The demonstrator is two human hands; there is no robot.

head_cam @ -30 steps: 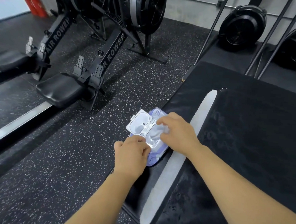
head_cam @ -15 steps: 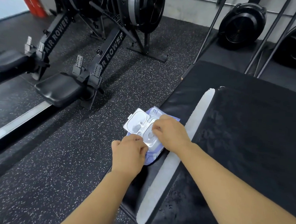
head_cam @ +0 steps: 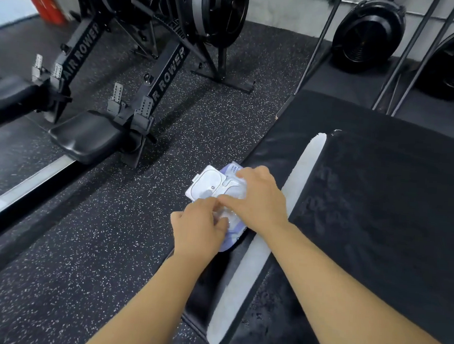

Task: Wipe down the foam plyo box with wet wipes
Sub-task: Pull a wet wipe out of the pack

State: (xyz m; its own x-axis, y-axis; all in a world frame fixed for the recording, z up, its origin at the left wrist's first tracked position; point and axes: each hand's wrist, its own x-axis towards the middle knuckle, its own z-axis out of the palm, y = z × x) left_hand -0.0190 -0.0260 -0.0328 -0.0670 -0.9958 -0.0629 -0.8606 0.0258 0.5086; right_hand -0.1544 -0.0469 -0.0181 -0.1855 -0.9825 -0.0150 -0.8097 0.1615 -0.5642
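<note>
Curling round the wipes pack [head_cam: 209,184], left hand [head_cam: 199,229] grips it; right hand [head_cam: 258,199] covers the opening, grasp hidden.

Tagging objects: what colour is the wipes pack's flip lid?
The flip lid is white; the wipes pack under it is lilac. Head view.

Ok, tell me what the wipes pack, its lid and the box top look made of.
Pack: soft purple plastic film, slightly glossy, which creases and bulges. Lid: rigid white plastic, smooth, with moulded ridges, flipped open. Box top: probably a vinyl-like cover, black, matte and grained, with smears showing on it.
</note>
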